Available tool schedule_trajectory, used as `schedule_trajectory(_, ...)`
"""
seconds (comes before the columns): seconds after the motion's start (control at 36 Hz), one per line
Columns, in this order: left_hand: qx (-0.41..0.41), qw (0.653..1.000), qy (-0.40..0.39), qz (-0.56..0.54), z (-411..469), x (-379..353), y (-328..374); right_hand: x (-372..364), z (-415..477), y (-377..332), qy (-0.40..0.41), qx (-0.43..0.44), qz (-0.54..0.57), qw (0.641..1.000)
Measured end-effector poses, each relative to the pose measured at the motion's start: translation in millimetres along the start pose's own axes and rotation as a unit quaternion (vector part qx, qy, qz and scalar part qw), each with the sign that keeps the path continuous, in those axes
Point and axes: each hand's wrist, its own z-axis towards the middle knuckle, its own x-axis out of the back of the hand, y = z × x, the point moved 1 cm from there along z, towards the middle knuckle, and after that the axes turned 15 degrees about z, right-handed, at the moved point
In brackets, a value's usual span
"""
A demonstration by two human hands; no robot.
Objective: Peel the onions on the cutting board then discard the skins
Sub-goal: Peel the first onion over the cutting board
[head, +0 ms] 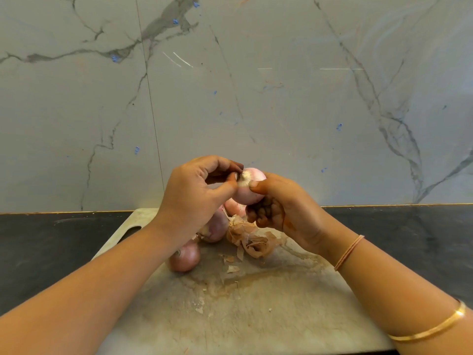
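I see the right hand (281,211) curled round the onion (252,187) above the cutting board's (256,308) far edge. The left hand (194,193) pinches its root tuft. Other onions (213,226) and skins (253,240) crowd that edge, with room nearer me.

The right hand (281,211) gripped a pale onion (252,187) above the cutting board (256,303); the left hand (194,190) fingers (227,185) pinched its root tuft. Three more onions (184,257) and a heap of skins (252,240) lay near the board's far edge.
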Motion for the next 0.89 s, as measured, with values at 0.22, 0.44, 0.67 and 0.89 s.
schedule_trajectory(0.22,0.045,0.999,0.011,-0.021,-0.7,0.0,-3.6,4.3,2.5,-4.9,0.042,0.031,0.007,0.999)
schedule_trajectory(0.44,0.021,1.000,0.002,-0.016,-0.6,-1.6,-0.7,5.6,4.4,-1.9,0.036,0.051,-0.044,0.997)
schedule_trajectory(0.67,-0.013,0.998,0.031,0.062,-0.2,-0.3,-2.1,4.3,4.0,-2.1,0.061,0.074,-0.083,0.992)
schedule_trajectory(0.89,-0.015,0.992,0.039,0.116,2.8,1.3,-6.6,6.6,1.9,-6.5,0.056,0.061,-0.014,0.996)
